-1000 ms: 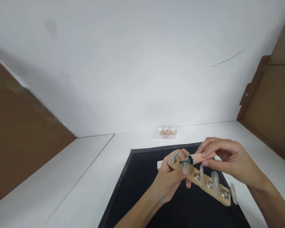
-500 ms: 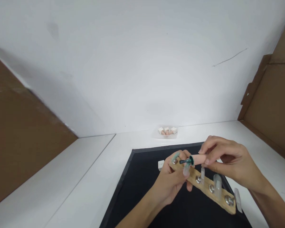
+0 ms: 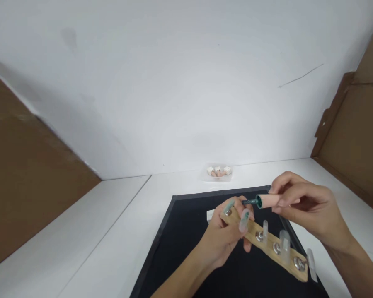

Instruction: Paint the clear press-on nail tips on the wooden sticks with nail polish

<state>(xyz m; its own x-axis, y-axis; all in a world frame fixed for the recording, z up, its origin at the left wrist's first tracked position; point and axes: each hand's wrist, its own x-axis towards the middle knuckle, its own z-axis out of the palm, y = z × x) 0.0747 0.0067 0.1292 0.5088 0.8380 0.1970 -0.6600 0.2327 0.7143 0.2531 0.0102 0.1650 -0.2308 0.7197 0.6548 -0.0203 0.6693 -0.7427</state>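
Observation:
My left hand (image 3: 224, 236) grips the upper left end of a wooden strip (image 3: 267, 248) that slants down to the right and bears metal studs with nail tips. The leftmost nail tip (image 3: 229, 206) is green; the one beside it (image 3: 244, 220), near my left thumb, is clear with a green patch. Three more tips to the right look clear. My right hand (image 3: 298, 200) pinches a pink polish cap (image 3: 269, 201), whose dark green brush (image 3: 250, 202) points left, just above the strip.
A black mat (image 3: 186, 240) with a dark border lies beneath my hands on the white table (image 3: 124, 219). A small white block (image 3: 210, 215) sits behind my left hand. Farther back, a clear tray (image 3: 217, 179) holds pink and white pieces. Brown cardboard panels stand left and right.
My right hand has moved right and slightly up with the cap, taking the brush off the second nail tip, where a green patch shows. My left hand and the strip have barely moved.

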